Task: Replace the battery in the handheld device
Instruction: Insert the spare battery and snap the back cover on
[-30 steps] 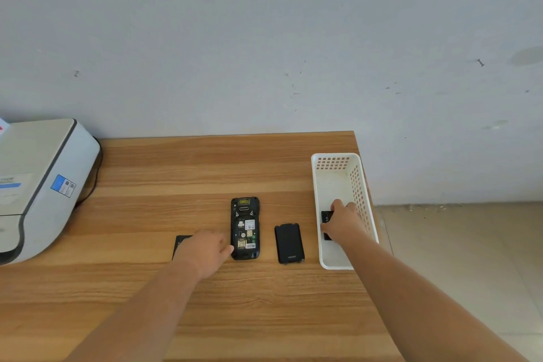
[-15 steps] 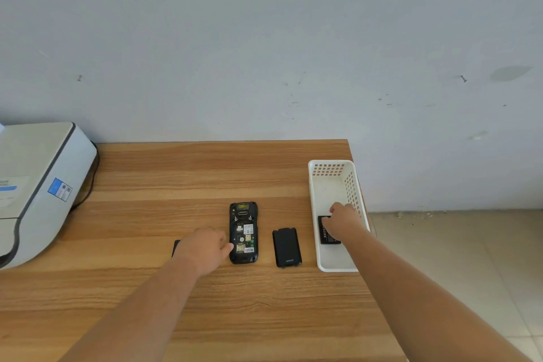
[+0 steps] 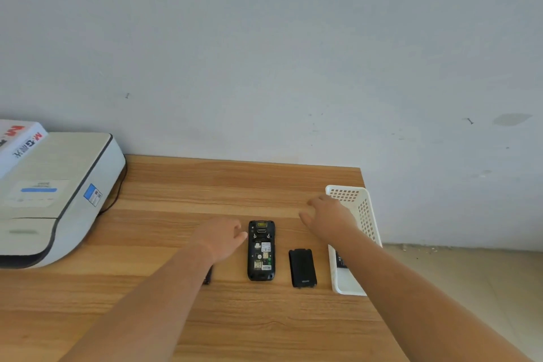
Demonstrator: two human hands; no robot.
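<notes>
Now one handheld device (image 3: 261,250) lies back-open mid-bench, one cover (image 3: 302,267) beside it, one battery (image 3: 340,260) in the right-edge basket (image 3: 368,214). Left hand (image 3: 221,236) and right hand (image 3: 329,213), two, hold nothing, fingers relaxed.

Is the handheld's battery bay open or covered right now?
Open. The handheld device lies face down with labels and contacts exposed, no battery in it; its back cover lies apart on the table, to its right.
</notes>
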